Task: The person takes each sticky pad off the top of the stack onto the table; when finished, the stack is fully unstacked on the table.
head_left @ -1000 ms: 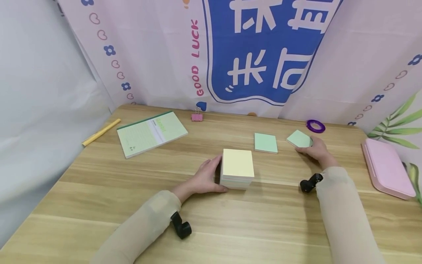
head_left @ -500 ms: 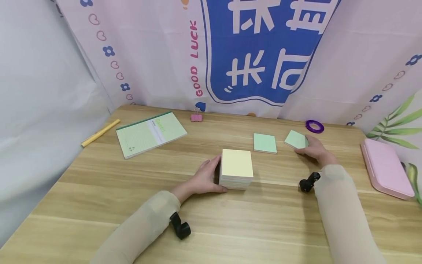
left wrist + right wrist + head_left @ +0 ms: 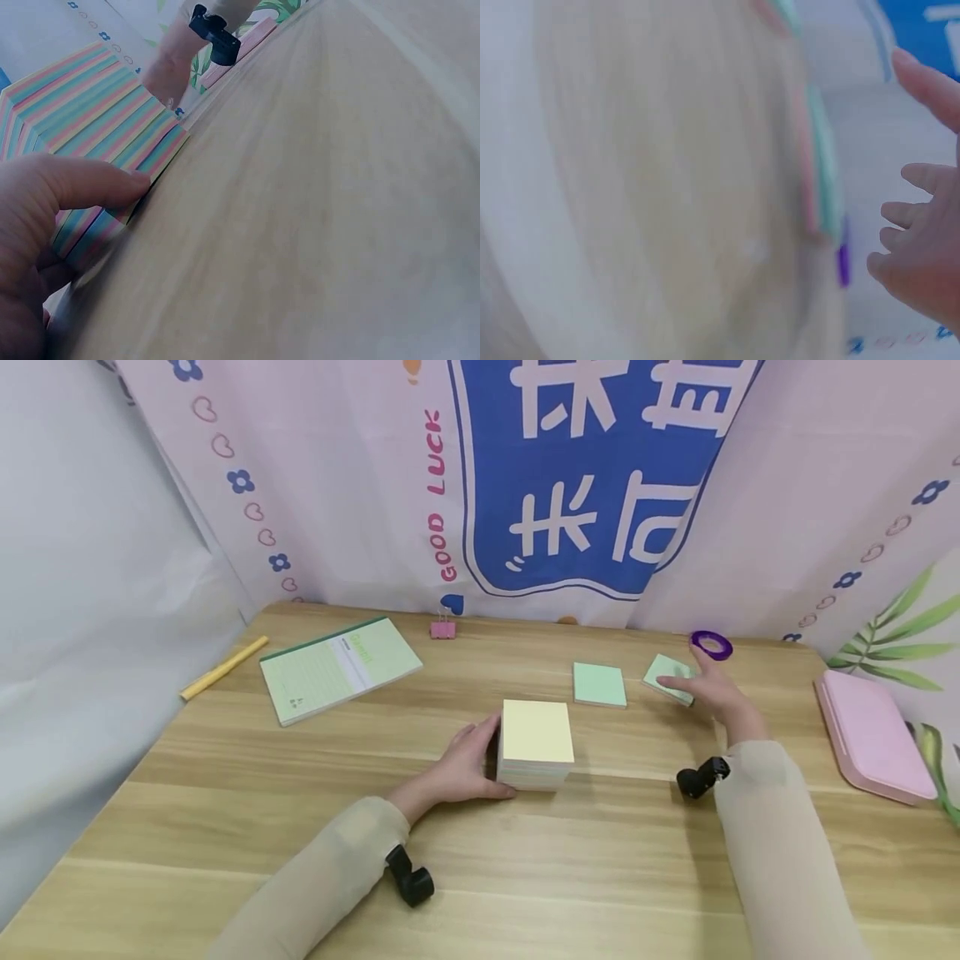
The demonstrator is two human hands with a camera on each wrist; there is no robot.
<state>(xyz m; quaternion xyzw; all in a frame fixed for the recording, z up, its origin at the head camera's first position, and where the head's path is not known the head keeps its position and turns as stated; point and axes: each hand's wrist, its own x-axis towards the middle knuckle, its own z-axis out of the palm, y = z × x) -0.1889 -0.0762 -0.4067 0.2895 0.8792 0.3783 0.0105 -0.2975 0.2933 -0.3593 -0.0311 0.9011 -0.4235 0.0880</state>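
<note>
A tall block of square sticky notes (image 3: 535,732), pale yellow on top, stands mid-table. Its layered pink, teal and yellow sides show in the left wrist view. My left hand (image 3: 465,768) holds the block at its left side, the thumb (image 3: 94,184) along the near face and the other fingers mostly hidden. Over a thin mint-green sticky note pad (image 3: 663,670) at the back right hovers my right hand (image 3: 716,693), fingers spread, holding nothing. The right wrist view shows this hand apart from the pad (image 3: 821,165). A second mint-green pad (image 3: 598,685) lies left of it.
A purple tape roll (image 3: 712,646) lies behind the right hand. At far right is a pink case (image 3: 873,735). A green notebook (image 3: 341,668), a yellow stick-like object (image 3: 223,668) and a pink binder clip (image 3: 442,629) sit back left. A printed curtain (image 3: 337,485) borders the table's back.
My right hand has let go of the right mint-green pad and lifted slightly, its fingers spreading. That pad has turned a little on the table. The left hand stays on the block.
</note>
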